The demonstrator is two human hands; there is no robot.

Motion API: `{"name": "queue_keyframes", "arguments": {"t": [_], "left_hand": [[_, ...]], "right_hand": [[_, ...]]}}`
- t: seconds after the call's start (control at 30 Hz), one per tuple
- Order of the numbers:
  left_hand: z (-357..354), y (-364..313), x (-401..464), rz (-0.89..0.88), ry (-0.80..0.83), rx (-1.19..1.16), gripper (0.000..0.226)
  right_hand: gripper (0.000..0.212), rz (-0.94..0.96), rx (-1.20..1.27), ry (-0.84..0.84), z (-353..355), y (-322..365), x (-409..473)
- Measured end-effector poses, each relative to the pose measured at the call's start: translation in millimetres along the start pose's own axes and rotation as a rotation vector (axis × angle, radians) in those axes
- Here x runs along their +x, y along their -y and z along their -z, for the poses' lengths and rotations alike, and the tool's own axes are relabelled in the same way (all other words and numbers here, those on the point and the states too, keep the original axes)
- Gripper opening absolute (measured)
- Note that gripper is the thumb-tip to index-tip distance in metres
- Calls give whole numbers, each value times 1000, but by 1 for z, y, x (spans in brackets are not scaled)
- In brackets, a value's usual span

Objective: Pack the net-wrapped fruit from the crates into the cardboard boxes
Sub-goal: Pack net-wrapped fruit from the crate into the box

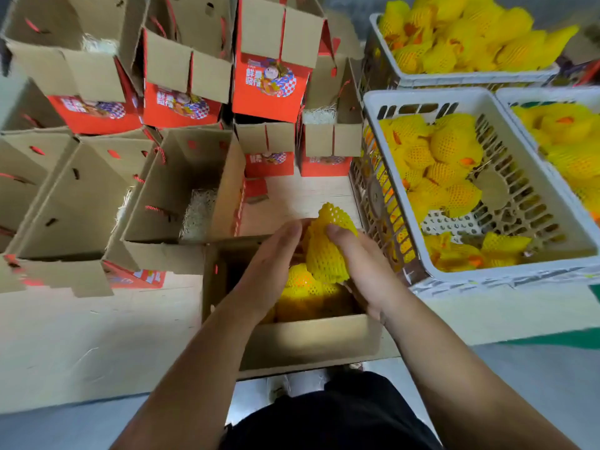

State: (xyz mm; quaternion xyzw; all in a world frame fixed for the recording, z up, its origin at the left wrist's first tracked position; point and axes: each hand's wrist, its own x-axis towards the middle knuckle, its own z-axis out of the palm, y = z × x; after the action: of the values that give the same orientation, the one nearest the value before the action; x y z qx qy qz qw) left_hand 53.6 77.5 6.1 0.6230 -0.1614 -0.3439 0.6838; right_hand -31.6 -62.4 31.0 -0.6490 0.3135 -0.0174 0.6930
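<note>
Net-wrapped fruit [328, 251] is gripped over open cardboard box [308, 336]: right hand [363, 271] fingers curled round it, left hand [272, 264] fingers pressed flat against it.

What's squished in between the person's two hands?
In the head view, a yellow foam-net-wrapped fruit sits between the left hand and right hand, above the open brown cardboard box.
</note>
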Motion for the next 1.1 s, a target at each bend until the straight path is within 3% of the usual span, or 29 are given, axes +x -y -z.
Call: {"name": "queue_keyframes", "arguments": {"t": [0.07, 0.13, 0.27, 0.37, 0.53, 0.63, 0.77, 0.93, 1.03, 1.1], "left_hand": [[18, 3, -2, 121, -51, 93, 39], [33, 15, -4, 182, -82, 363, 18], [40, 42, -8, 274, 57, 704, 24], [38, 54, -10, 355, 143, 823, 24], [34, 55, -4, 337, 166, 982, 27], [32, 52, -4, 320, 168, 1021, 30], [31, 50, -6, 306, 154, 1038, 33], [29, 51, -5, 331, 187, 1072, 33], [31, 51, -2, 359, 189, 1058, 37], [31, 51, -1, 368, 197, 1059, 35]], "right_hand": [[43, 20, -184, -83, -6, -7, 4], [43, 43, -442, -103, -3, -12, 13], [68, -219, -1143, 112, -5, -28, 33], [59, -400, -1420, 294, -18, -50, 46], [60, -526, -1444, 415, -25, -43, 57], [35, -525, -1486, 414, -22, -49, 61], [19, -542, -1484, 401, -25, -68, 61], [27, -611, -1462, 403, -37, -71, 65], [10, -567, -1533, 389, -34, -62, 69], [16, -554, -1547, 391, -33, -64, 69]]}}
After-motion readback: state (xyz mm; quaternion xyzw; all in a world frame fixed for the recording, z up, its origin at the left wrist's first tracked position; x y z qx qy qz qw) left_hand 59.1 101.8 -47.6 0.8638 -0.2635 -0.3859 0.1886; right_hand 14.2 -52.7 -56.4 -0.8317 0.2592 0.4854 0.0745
